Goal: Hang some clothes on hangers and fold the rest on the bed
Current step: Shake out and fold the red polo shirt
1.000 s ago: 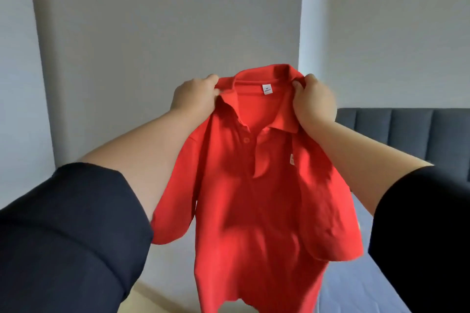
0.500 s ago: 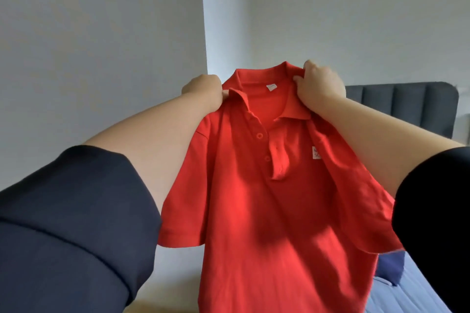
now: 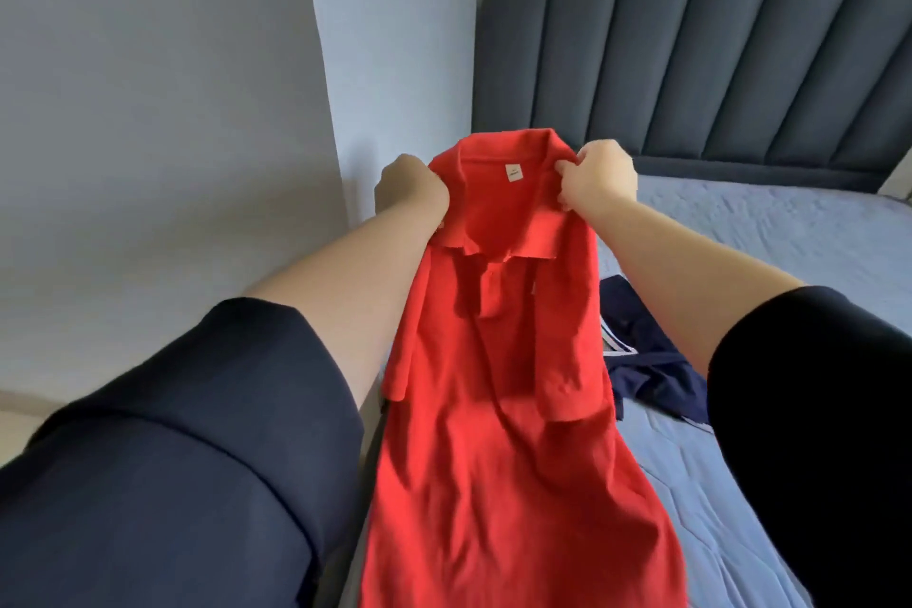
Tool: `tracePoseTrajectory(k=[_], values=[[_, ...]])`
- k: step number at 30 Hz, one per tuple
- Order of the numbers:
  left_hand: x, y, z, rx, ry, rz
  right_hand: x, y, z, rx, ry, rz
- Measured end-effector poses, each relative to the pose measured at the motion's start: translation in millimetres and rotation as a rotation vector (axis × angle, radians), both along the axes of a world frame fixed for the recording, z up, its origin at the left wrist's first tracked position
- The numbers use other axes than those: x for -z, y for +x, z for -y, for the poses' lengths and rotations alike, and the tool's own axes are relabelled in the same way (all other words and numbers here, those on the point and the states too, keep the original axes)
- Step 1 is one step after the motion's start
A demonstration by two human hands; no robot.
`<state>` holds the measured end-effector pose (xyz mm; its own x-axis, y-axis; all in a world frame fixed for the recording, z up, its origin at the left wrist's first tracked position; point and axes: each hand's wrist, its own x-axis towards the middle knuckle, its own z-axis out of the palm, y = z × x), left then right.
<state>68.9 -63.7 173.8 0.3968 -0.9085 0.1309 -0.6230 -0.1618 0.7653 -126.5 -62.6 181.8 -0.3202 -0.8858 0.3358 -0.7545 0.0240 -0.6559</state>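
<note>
Red short-sleeved cotton polo shirt (image 3: pixel 493 385) is hanging in the air, front facing the camera, collar open and showing a white neck label, button placket creased, both sleeves drooping. It is being held over the near left edge of the bed with the blue quilted cover (image 3: pixel 770 237), lower part trailing down out of view. Left hand (image 3: pixel 410 193) is gripping the shirt beside the collar, fingers clenched into a fist on the cloth. Right hand (image 3: pixel 599 183) is pinching the other side of the collar, fingers (image 3: pixel 575 163) curled on the fabric. Both arms are reaching forward, dark sleeves pushed up. Count: one red shirt, two hands, one crumpled navy garment with white stripes (image 3: pixel 649 360) lying on the bed just right of the shirt, one dark grey padded headboard (image 3: pixel 691 64).
</note>
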Motion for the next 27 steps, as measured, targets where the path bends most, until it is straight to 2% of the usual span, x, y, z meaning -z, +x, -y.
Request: tracePoseTrajectory(k=[3,5,7,11,14,16,19,23,26,27], values=[[4.8,-9.1,29.4,0.044,-0.124,-0.041,5.1,7.5,39.4,-0.017,-0.121,0.008],[21.3,-15.6,40.9,0.205,-0.142,-0.112,24.0,15.4,57.3,-0.157,-0.061,0.049],[58.1,-18.3,40.4,0.355,-0.057,-0.124,63.4,21.1,61.0,-0.230,0.060,0.081],[175.1,-14.0,7.4,0.569,0.216,0.290,182.1,15.5,29.8,-0.199,0.321,-0.046],[261.3,-26.0,-42.7,0.653,0.480,0.375,271.6,4.1,-21.6,-0.163,0.556,-0.147],[301.8,-38.6,-75.6,0.689,0.562,0.456,317.4,-2.6,-60.4,-0.135,0.623,-0.178],[338.5,-50.5,-117.8,0.723,0.486,0.587,354.6,-9.0,-109.8,-0.121,0.585,-0.224],[364.7,-45.7,-168.3,0.772,0.298,0.625,355.0,-15.0,-146.3,-0.074,0.458,-0.212],[371.2,-34.3,-183.2,0.874,0.204,0.704,344.1,-33.6,-162.8,0.177,0.357,-0.309],[369.5,-31.6,-182.7,0.902,0.190,0.715,340.7,-42.4,-168.1,0.280,0.376,-0.254]])
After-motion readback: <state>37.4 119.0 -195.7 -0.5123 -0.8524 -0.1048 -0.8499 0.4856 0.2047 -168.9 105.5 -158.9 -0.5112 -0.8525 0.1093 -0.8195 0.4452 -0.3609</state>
